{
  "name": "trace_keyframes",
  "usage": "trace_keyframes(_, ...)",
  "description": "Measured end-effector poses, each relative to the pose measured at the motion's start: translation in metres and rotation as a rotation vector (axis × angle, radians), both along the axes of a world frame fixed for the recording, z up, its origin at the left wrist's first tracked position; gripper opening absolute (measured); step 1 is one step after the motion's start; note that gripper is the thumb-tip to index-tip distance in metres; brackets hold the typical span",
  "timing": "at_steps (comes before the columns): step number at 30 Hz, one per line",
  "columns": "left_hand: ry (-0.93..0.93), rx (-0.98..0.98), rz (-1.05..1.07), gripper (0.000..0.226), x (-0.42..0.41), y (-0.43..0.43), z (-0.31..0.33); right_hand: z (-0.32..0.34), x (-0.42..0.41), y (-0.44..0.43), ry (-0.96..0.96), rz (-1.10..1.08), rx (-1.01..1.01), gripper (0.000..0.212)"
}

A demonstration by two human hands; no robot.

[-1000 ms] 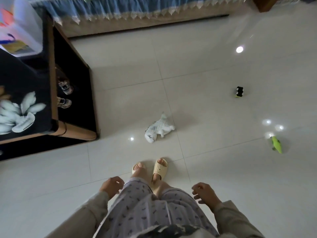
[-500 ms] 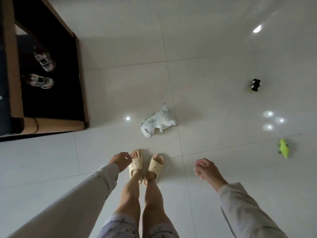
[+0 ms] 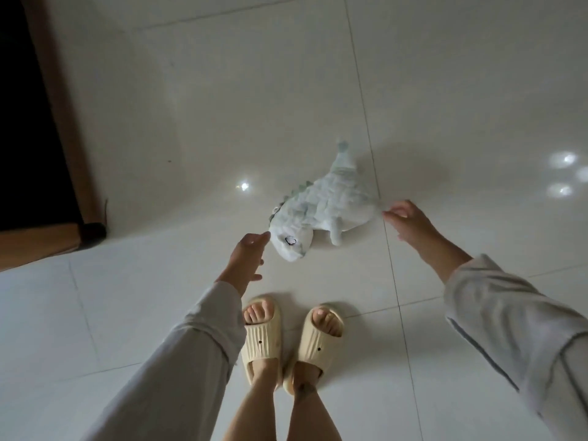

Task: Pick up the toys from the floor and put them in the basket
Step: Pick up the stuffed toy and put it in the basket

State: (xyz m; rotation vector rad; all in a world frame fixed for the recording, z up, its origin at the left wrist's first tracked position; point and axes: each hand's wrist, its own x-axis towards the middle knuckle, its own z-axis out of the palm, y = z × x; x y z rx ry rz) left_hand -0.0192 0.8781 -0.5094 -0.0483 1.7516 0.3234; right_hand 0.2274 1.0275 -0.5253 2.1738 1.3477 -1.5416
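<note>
A soft, pale blue-white plush dinosaur with green back spikes point(image 3: 321, 208) lies on the glossy white tiled floor point(image 3: 191, 106), just beyond the cream slippers point(image 3: 288, 342). The left hand point(image 3: 246, 259) is spread, unclenched, at its head; the right hand point(image 3: 410, 222) is loosely parted at its rear, nothing grasped. The body should probably be gathered from both ends and lifted evenly. No basket is seen.
</note>
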Motion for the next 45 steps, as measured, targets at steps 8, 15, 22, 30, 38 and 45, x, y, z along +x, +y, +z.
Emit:
trace_keyframes(8,-0.067,0.011,0.402,0.048,0.032,0.008,-0.115,-0.124,-0.010,0.034,0.119,-0.093,0.078,0.024)
trace_keyframes(15,-0.053,0.116,0.362,0.039,0.025,-0.010,-0.026,-0.029,0.006,-0.035,0.086,-0.289,-0.045,0.046)
trace_keyframes(22,-0.040,0.176,0.217,0.037,0.009,-0.053,0.217,0.212,0.011,-0.136,0.122,-0.497,-0.238,0.043)
trace_keyframes(30,-0.091,0.353,0.039,0.017,-0.002,-0.092,0.470,0.475,0.023,-0.188,-0.008,-0.145,-0.110,0.052)
trace_keyframes(38,-0.051,0.502,-0.069,0.022,0.008,-0.115,0.575,0.578,0.041,-0.237,0.453,-0.850,-0.004,0.035)
trace_keyframes(45,-0.046,0.527,-0.118,0.029,0.014,-0.114,0.590,0.595,0.045,-0.265,0.678,-1.041,-0.005,0.035)
